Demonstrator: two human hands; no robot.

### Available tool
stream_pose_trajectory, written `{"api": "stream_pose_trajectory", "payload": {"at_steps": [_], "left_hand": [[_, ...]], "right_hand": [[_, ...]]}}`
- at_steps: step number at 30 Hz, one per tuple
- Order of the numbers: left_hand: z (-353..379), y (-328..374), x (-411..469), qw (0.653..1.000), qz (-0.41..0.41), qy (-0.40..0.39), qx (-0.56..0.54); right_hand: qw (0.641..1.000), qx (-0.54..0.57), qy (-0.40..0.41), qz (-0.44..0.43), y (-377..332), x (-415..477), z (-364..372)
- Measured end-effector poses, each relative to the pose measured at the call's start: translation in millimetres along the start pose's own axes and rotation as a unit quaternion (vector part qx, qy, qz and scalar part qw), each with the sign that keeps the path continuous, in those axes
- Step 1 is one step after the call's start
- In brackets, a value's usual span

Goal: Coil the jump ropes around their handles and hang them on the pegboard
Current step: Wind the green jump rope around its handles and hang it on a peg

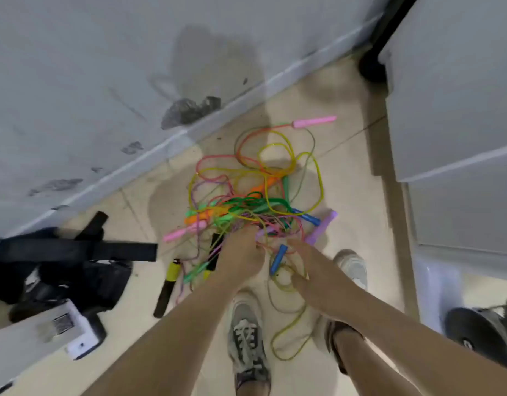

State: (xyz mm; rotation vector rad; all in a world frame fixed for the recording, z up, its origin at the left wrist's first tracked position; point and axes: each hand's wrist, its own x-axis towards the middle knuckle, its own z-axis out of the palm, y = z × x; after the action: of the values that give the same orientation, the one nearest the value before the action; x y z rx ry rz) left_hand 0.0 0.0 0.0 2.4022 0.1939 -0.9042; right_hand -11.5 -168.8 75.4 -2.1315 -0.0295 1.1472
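Observation:
A tangled pile of coloured jump ropes [255,195] lies on the beige floor in front of my feet. Pink [313,121], orange [206,215], green, blue [278,259], purple [321,228] and yellow-black [168,284] handles stick out of it. My left hand [242,254] is curled into the near edge of the pile and grips a bunch of cords. My right hand [312,270] reaches in just right of the blue handle, fingers spread over a yellow-green cord; the frame is blurred, so its grip is unclear. No pegboard is in view.
A white wall with a baseboard [161,144] runs diagonally behind the pile. Black bags and straps [63,267] lie on the floor at left, above a white box [46,332]. White cabinets [458,138] stand at right. My shoes [248,335] are below the pile.

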Motion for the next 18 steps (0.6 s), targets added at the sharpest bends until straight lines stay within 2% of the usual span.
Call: {"api": "stream_pose_trajectory", "payload": {"at_steps": [2,4,9,12,15,18], "left_hand": [[23.7,-3.4,50.3,0.999,0.002,0.006,0.036],[35.5,-3.0,93.2,0.997,-0.022,-0.003,0.075],[50.3,-8.0,151.9,0.995,-0.063,-0.002,0.079],[32.5,-6.0,132.6,0.997,-0.042,0.032,0.064],[-25.0,20.1,79.0,0.996,0.01,0.064,0.054],[-113.6,57.7,9.6,0.988,0.066,0.121,0.066]], "right_hand": [[1.0,0.005,0.005,-0.024,22.0,31.2,-3.3],[1.0,-0.016,-0.006,-0.009,38.5,58.2,-6.7],[0.999,-0.045,-0.012,0.026,68.4,98.9,-17.0],[0.997,0.057,0.021,0.042,55.9,97.6,-26.5],[0.985,0.158,0.061,-0.003,11.1,75.3,-36.0],[0.981,0.149,0.102,-0.069,-66.6,36.3,-59.6]]}}
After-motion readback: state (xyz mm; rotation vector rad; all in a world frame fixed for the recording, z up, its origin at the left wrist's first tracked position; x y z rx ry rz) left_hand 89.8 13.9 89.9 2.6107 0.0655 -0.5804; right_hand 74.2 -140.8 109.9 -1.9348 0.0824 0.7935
